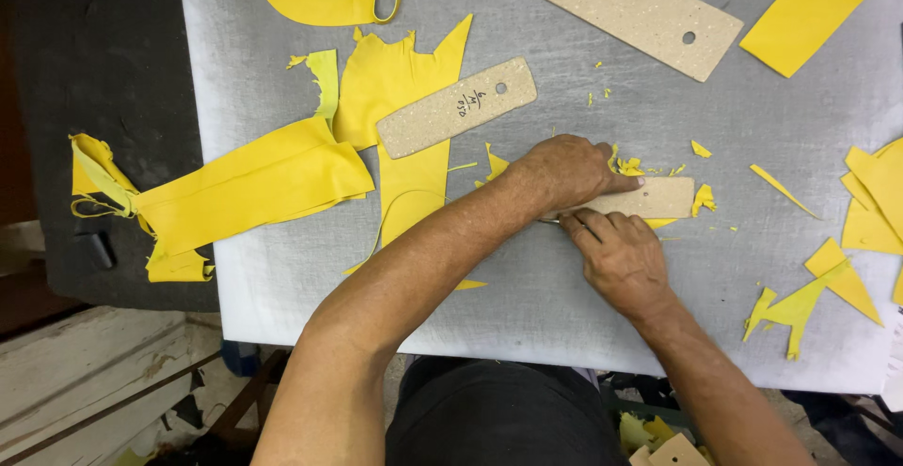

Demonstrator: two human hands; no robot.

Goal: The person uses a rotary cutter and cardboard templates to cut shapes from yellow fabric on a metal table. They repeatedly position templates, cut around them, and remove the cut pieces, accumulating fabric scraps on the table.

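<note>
My left hand (564, 170) presses down on a small tan cardboard template (663, 198) lying on the grey work surface (527, 306). Bits of yellow sheet material (702, 200) stick out around the template's edges. Just below it, my right hand (616, 254) is closed around a thin cutting tool (553, 221), which is held against the template's lower edge and is mostly hidden by the fingers. My left forearm crosses over from the lower left.
A second rounded template (456, 107) lies on a big yellow piece (400, 80), and a long template (621, 5) at the top. A folded yellow sheet (254, 184) hangs over the left edge. Yellow offcuts (800, 306) lie at right, a yellow strip (814, 10) at top right.
</note>
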